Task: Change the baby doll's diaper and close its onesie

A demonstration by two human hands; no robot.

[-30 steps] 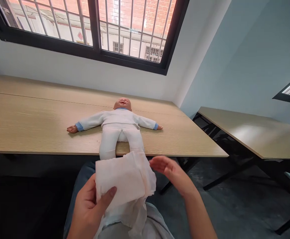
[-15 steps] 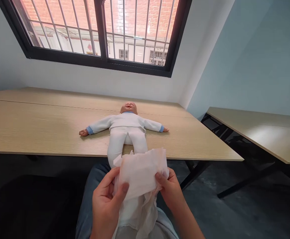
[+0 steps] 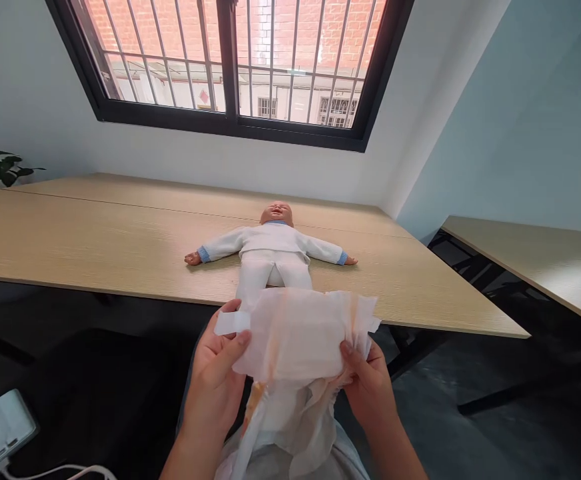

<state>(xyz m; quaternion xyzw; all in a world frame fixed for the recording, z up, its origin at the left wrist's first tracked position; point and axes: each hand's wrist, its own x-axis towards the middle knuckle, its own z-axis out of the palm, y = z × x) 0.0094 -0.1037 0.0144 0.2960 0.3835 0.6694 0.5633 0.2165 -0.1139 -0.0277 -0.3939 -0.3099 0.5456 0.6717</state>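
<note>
In the head view, the left hand (image 3: 218,363) and right hand (image 3: 370,380) grasp opposite sides of the white diaper (image 3: 305,337) at six o'clock. The doll (image 3: 274,240) lies at twelve o'clock on the table (image 3: 120,240).

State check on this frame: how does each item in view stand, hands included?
Diaper: partly spread, left tab out, lower part crumpled
Left hand: closed on diaper
Right hand: closed on diaper
Doll: face up, clothed, arms outstretched
White device: cable attached
Window: barred; open or shut unclear

One doll (image 3: 274,239), one diaper (image 3: 311,337)
</note>
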